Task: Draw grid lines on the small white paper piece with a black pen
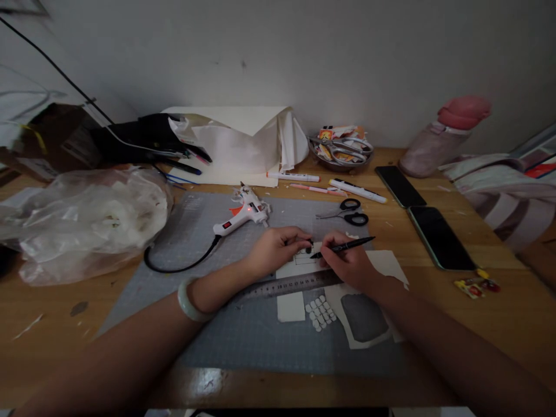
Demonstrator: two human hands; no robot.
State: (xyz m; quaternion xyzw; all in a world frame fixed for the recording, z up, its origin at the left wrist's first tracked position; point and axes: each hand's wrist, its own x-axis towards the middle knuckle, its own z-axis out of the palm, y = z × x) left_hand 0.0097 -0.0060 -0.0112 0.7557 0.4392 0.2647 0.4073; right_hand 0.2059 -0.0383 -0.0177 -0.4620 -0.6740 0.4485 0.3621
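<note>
- Right hand [351, 265]: fingers pinched round a black pen [345, 247], tip angled down-left onto a small white paper piece [299, 262].
- Left hand [278, 248]: fingers curled and pressed together on that paper piece, holding it flat; pale bangle [189, 301] at the wrist.
- White paper piece: lies on the grey cutting mat [243, 336], mid-table, between both hands, with faint drawn lines on it.
- Metal ruler [292, 284]: flat on the mat, just below the paper, partly under the right hand.
- Small white cut bits [320, 313]: clustered below the ruler, beside a white square [291, 307].
- Glue gun [243, 215]: on the mat's upper part, cable looping left.
- Black-handled scissors [347, 212]: above the right hand.
- Two phones [439, 236]: face up on the wooden table [478, 301], right side.
- Plastic bag [82, 220]: left of the mat.
</note>
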